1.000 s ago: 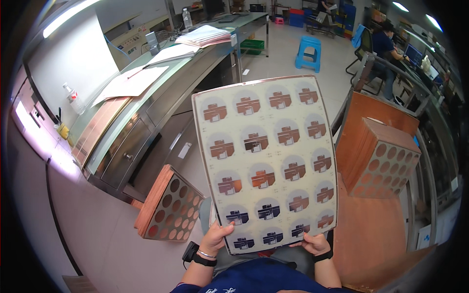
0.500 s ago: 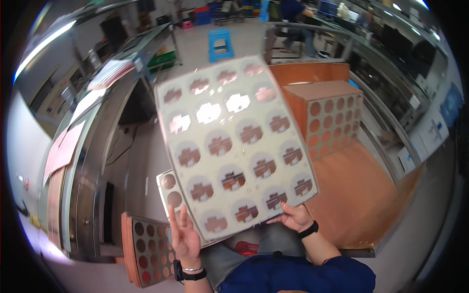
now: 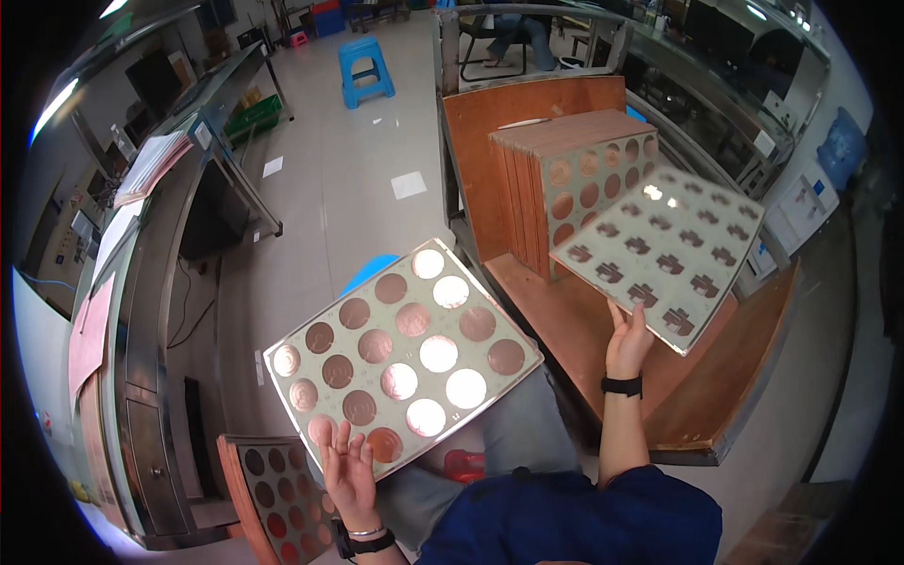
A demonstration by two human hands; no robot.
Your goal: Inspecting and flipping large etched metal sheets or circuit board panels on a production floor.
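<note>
My right hand [image 3: 628, 347] grips the near edge of a flat pale panel [image 3: 650, 218] with rows of reflective round discs, held tilted in front of the stack of similar panels [image 3: 521, 202]. A second pale panel [image 3: 426, 375] with copper-coloured discs lies slanted over my lap. My left hand [image 3: 349, 478] is at that panel's near left corner, fingers stretched out and overlapping its edge. Whether the left thumb touches the panel is hard to make out. Lower left, another stack of disc-covered panels [image 3: 282, 504] leans upright beside my legs.
An orange-brown board rack [image 3: 527, 301] with a metal frame holds the right stack. Along the left runs a bench [image 3: 155, 330] with papers and pink sheets [image 3: 96, 325]. A blue stool [image 3: 365, 73] stands on the floor ahead. Part of a seated person [image 3: 513, 42] shows beyond the rack.
One panel has swung rightward in my right hand toward the rack, uncovering the second panel over my lap. My left hand stays low at the left. My view has shifted right.
</note>
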